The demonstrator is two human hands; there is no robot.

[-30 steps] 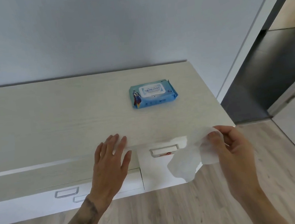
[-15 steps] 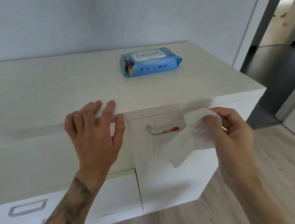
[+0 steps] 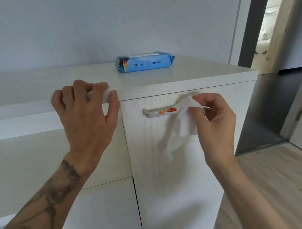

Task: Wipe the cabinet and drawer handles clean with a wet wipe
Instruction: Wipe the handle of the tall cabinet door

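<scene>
A silver handle [image 3: 154,113] on the white cabinet door [image 3: 172,177] carries a red-orange smear near its right half. My right hand [image 3: 213,124] pinches a white wet wipe [image 3: 183,123] and holds it against the handle's right end, so that end is hidden. The wipe's loose tail hangs down over the door. My left hand [image 3: 86,112] is curled over the front edge of the cabinet top [image 3: 198,73], fingers on top and thumb on the edge face.
A blue pack of wet wipes [image 3: 144,62] lies on the cabinet top near the wall. White drawer fronts [image 3: 29,162] sit left of the door. An open doorway [image 3: 272,29] and wood floor [image 3: 278,184] lie to the right.
The view has dropped lower and closer to the cabinet front. My right hand brought the wipe onto the handle's right end. My left hand curled from flat to gripping the top's edge.
</scene>
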